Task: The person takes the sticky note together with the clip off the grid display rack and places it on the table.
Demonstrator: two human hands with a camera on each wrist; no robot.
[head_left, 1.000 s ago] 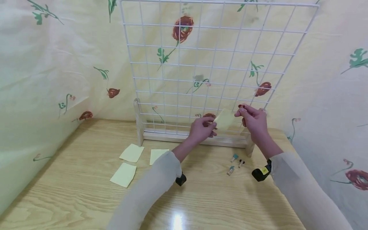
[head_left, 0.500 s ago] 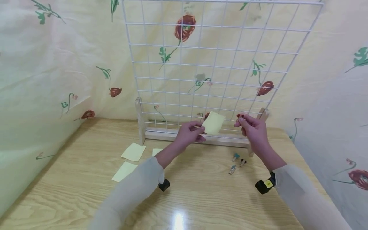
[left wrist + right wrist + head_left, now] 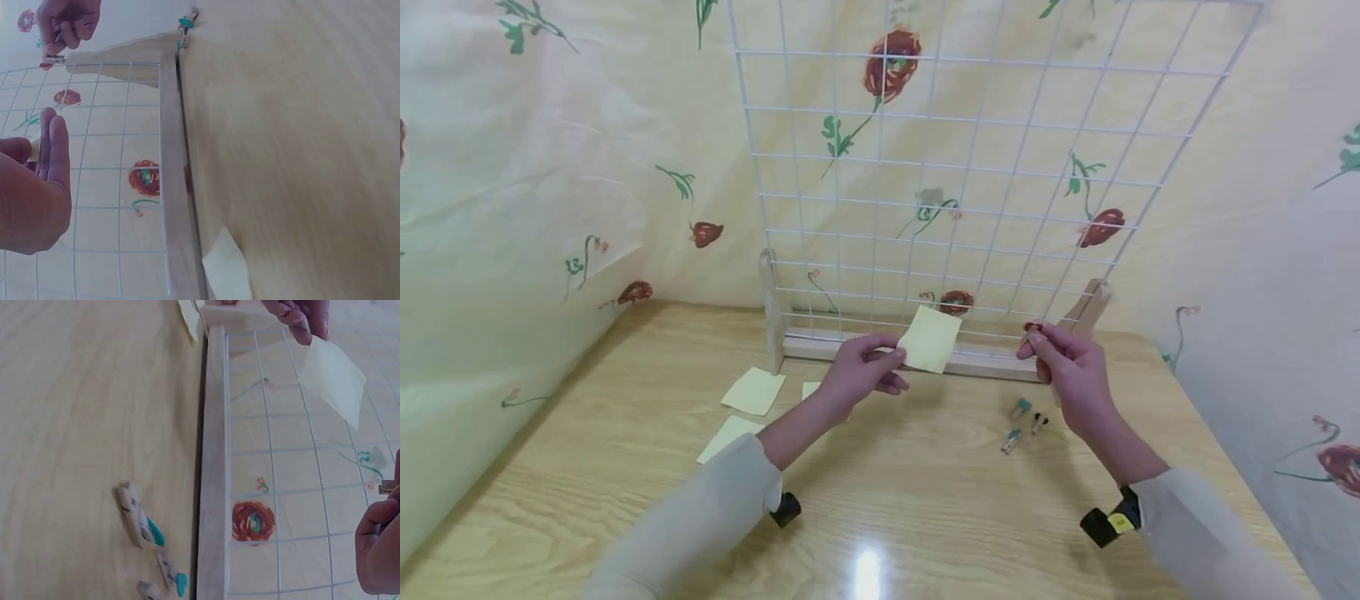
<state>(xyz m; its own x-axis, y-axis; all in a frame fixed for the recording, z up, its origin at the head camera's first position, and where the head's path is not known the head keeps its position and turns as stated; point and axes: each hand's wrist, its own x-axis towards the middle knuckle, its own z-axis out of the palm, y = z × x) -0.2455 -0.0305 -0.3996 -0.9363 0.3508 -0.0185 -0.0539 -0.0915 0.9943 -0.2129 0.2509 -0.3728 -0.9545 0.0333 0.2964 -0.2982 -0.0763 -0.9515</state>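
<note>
My left hand [image 3: 861, 371] pinches a pale yellow paper note [image 3: 930, 339] by its lower left edge, holding it up before the bottom of a white wire grid [image 3: 750, 125]. In the right wrist view the note [image 3: 334, 381] hangs tilted, apart from the right hand. Between thumb and forefinger, my right hand [image 3: 1071, 367] pinches a small wooden clothespin [image 3: 55, 60] with a red decoration, near the grid's right foot. Three more small clothespins lie on the table below it: two with teal decorations [image 3: 1011, 442] and one with a dark decoration [image 3: 1039, 423].
Three yellow notes lie on the wooden table [image 3: 925, 500] at the left; the left arm partly covers two of them, and one [image 3: 753, 391] shows whole. The grid stands in a pale wooden base [image 3: 808, 345] before a flowered cloth [image 3: 677, 275].
My left hand has drawn the note leftward and slightly down, away from my right hand. The right hand has sunk a little, still pinching the clothespin.
</note>
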